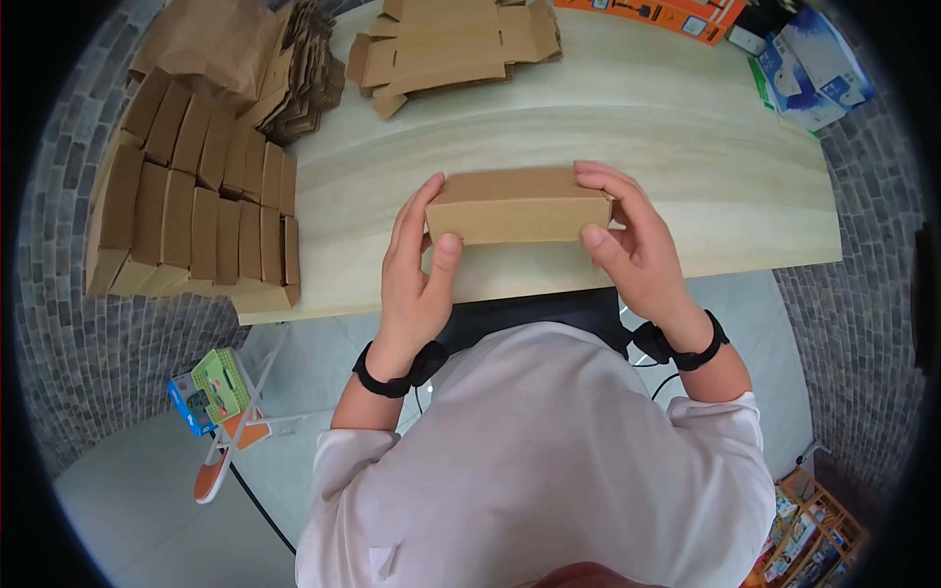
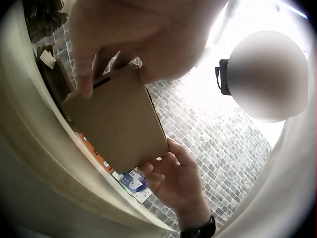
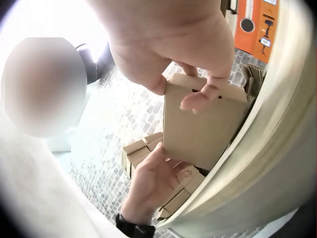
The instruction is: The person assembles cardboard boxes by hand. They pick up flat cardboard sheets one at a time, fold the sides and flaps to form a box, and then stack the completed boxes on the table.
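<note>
The box (image 1: 520,223) is pinched by bent fingers (image 1: 627,191) of left hand (image 1: 417,274) and right hand (image 1: 647,260); likely light but crushable, it is best held at its ends.

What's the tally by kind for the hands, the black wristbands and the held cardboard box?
Left hand and right hand: 2 hands
Left wristband and right wristband: 2 wristbands
Held cardboard box: 1 box
Total: 5

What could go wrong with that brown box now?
The box is held only at its ends by the left hand and right hand, so it might slip. If it swung left, it could knock the closely packed boxes near the table's edge.
</note>
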`<state>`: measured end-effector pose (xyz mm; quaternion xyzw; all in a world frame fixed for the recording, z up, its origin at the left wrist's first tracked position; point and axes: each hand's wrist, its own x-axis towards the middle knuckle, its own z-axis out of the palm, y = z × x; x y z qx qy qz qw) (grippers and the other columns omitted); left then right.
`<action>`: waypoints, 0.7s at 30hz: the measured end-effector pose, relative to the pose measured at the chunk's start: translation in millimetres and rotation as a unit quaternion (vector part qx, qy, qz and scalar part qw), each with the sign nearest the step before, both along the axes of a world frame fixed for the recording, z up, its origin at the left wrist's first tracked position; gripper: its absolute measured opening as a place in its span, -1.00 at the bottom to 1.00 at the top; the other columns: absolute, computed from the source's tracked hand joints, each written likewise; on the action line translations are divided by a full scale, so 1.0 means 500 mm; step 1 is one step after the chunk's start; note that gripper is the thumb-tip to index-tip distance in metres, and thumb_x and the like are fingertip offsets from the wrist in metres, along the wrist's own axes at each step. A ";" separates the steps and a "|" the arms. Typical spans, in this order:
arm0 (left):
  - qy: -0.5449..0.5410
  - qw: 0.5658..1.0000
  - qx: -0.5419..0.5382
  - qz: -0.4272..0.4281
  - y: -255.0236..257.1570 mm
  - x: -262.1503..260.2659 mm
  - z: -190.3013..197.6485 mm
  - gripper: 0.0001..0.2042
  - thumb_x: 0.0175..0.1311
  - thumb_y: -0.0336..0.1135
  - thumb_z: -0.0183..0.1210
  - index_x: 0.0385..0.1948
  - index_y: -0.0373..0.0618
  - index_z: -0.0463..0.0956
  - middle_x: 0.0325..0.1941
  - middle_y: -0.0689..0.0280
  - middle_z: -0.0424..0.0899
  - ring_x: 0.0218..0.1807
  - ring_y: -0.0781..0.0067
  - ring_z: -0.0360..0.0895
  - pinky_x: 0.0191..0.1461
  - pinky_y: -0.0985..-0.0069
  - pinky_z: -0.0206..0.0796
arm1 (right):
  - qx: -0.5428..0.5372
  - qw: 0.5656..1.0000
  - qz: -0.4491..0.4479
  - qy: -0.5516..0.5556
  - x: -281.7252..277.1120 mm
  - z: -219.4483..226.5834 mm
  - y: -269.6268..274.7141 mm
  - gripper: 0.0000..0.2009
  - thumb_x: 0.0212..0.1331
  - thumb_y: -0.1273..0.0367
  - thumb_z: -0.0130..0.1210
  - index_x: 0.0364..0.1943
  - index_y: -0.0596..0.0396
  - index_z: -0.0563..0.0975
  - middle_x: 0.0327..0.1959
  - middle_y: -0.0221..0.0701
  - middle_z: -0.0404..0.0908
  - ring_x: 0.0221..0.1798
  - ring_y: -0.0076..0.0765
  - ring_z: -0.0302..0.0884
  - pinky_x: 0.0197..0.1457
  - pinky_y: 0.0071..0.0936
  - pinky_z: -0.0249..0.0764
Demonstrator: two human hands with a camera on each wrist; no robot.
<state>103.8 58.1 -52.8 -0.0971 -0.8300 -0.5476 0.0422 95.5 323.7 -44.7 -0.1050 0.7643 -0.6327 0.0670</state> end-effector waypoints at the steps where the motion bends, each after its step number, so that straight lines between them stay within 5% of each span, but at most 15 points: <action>1: 0.028 1.000 0.006 -0.008 0.002 -0.002 0.003 -0.53 0.47 -0.22 0.02 0.36 -0.16 0.29 0.43 0.08 0.33 0.44 0.14 0.31 0.35 0.28 0.26 | 0.044 0.992 -0.016 0.119 -0.006 -0.001 -0.002 -0.56 0.30 0.32 0.15 0.26 -0.01 0.41 0.38 -0.27 0.32 -0.13 -0.44 0.57 -0.17 -0.54 0.52; 5: 0.006 0.998 0.046 -0.032 -0.008 -0.009 -0.044 -0.53 0.44 -0.33 0.05 0.36 -0.19 0.28 0.45 0.09 0.30 0.39 0.17 0.36 0.38 0.30 0.27 | 0.120 0.984 -0.010 0.128 -0.011 -0.016 0.008 -0.50 0.22 0.39 0.18 0.28 -0.04 0.40 0.44 -0.28 0.25 -0.03 -0.37 0.56 -0.12 -0.53 0.54; 7: -0.084 0.993 0.075 -0.028 -0.019 -0.003 -0.057 -0.48 0.43 -0.41 0.07 0.41 -0.20 0.20 0.46 0.11 0.28 0.36 0.23 0.39 0.39 0.36 0.24 | 0.183 0.976 -0.014 0.114 -0.007 -0.029 0.015 -0.44 0.18 0.43 0.19 0.31 -0.05 0.37 0.47 -0.29 0.19 -0.15 -0.39 0.58 -0.12 -0.50 0.54; 11: -0.048 0.996 0.080 0.002 -0.019 0.006 -0.049 -0.49 0.44 -0.42 0.05 0.40 -0.20 0.21 0.42 0.14 0.35 0.33 0.24 0.41 0.41 0.35 0.22 | 0.199 0.978 -0.049 0.033 0.012 -0.012 0.039 -0.39 0.15 0.45 0.20 0.35 -0.03 0.34 0.45 -0.24 0.22 -0.27 -0.41 0.56 -0.15 -0.49 0.53; 14: -0.110 0.987 0.116 -0.004 -0.017 0.006 -0.048 -0.50 0.44 -0.44 0.04 0.40 -0.24 0.20 0.39 0.16 0.39 0.34 0.27 0.41 0.43 0.35 0.20 | 0.164 0.981 -0.099 0.036 0.017 -0.037 0.051 -0.40 0.17 0.42 0.20 0.35 0.01 0.34 0.37 -0.20 0.33 -0.36 -0.45 0.53 -0.18 -0.50 0.52; 16: -0.178 0.964 0.187 -0.064 -0.003 0.001 -0.039 -0.49 0.43 -0.44 0.04 0.40 -0.26 0.19 0.39 0.18 0.38 0.35 0.30 0.40 0.43 0.36 0.19 | 0.078 0.990 -0.044 -0.110 0.019 -0.046 0.060 -0.43 0.18 0.38 0.21 0.33 0.05 0.37 0.19 -0.20 0.50 -0.32 -0.46 0.53 -0.19 -0.50 0.51; 21: -0.147 0.970 0.124 -0.146 0.088 -0.041 -0.006 -0.46 0.38 -0.48 0.04 0.40 -0.24 0.19 0.40 0.15 0.36 0.40 0.26 0.36 0.43 0.32 0.21 | 0.094 0.984 -0.149 -0.014 0.014 -0.017 0.120 -0.47 0.21 0.33 0.20 0.29 0.09 0.41 -0.09 -0.27 0.62 -0.26 -0.45 0.53 -0.18 -0.51 0.50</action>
